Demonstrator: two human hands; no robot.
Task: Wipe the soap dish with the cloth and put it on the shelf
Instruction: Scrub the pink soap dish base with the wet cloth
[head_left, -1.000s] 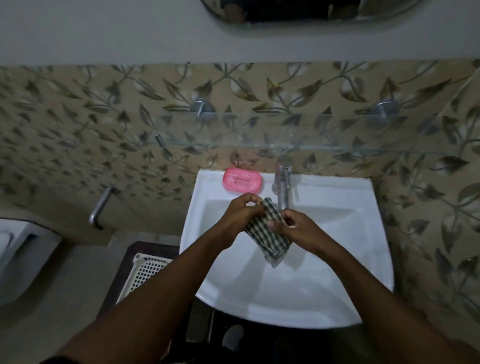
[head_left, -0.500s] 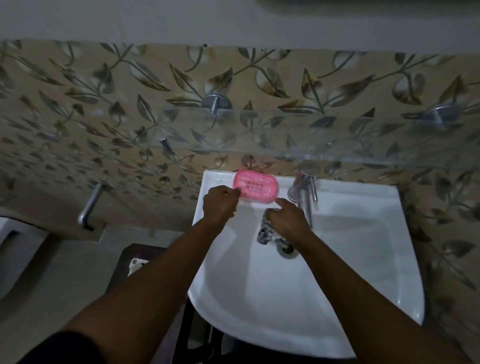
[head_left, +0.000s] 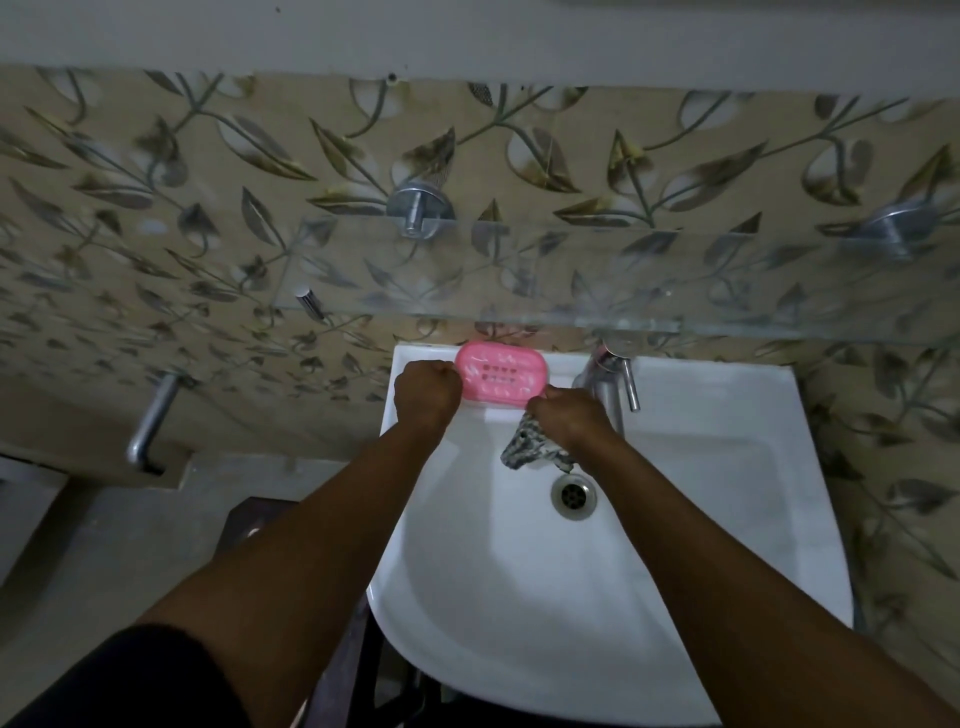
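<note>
The left hand (head_left: 427, 395) is closing on the pink soap dish (head_left: 502, 372) lying crosswise just to its right, while the right hand (head_left: 569, 418) is clutching the checked cloth (head_left: 530, 449) at the dish's near corner.

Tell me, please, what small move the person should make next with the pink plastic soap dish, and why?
Probably lift the pink plastic soap dish off the rim of the white ceramic sink and bring the checked cloth onto it. The left hand already has a grip on the dish's left end, and the right hand, bunching the cloth, touches its near right corner. The glass shelf waits above.
</note>
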